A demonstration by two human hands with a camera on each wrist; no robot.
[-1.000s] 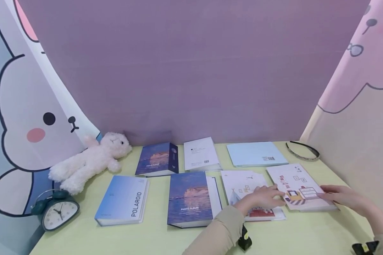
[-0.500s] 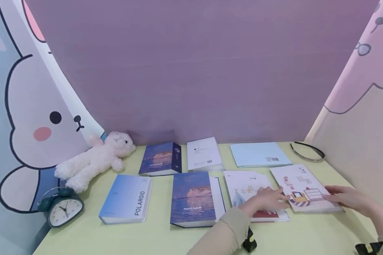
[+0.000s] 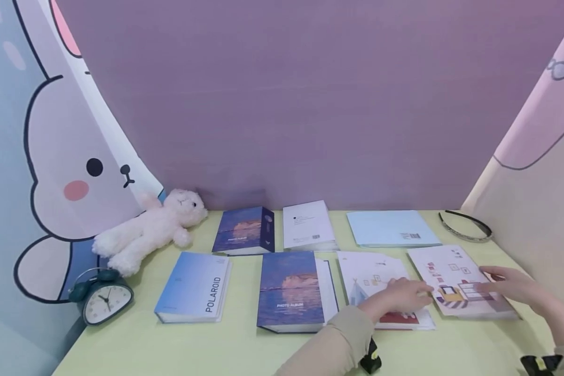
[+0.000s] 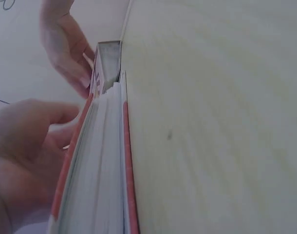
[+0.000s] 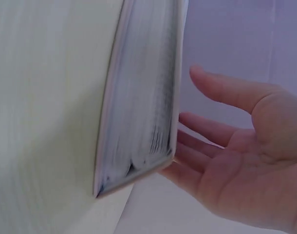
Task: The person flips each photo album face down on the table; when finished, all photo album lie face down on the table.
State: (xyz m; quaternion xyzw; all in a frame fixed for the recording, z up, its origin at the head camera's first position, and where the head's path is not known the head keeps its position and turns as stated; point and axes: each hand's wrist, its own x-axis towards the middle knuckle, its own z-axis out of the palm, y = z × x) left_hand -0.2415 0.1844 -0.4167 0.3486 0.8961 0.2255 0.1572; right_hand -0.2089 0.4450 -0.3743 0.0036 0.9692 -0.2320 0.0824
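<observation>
Two white picture albums lie side by side at the right of the pale green table point(image 3: 216, 344). My left hand point(image 3: 399, 295) rests with relaxed fingers on the tent-picture album point(image 3: 368, 274), its fingertips near the neighbouring album's edge. The left wrist view shows that album's red-edged side point(image 4: 102, 165) beside my left hand point(image 4: 27, 151). My right hand point(image 3: 509, 282) lies flat, fingers straight, on the right part of the furniture-picture album point(image 3: 451, 274). From the right wrist, the page edge point(image 5: 143, 97) meets the open palm point(image 5: 236, 151).
Left of the hands lie a dark blue PHOTO ALBUM point(image 3: 291, 290) and a light blue POLAROID album point(image 3: 192, 287). Behind are another dark blue album point(image 3: 244, 230), a white box point(image 3: 307, 224), a pale blue album point(image 3: 390, 228) and a headband point(image 3: 465, 227). A plush toy point(image 3: 150, 227) and clock point(image 3: 105, 300) sit far left.
The head view has turned a little to the left, so everything sits further right in frame. Both hands stay on their albums; the right fingers reach slightly further over the cover.
</observation>
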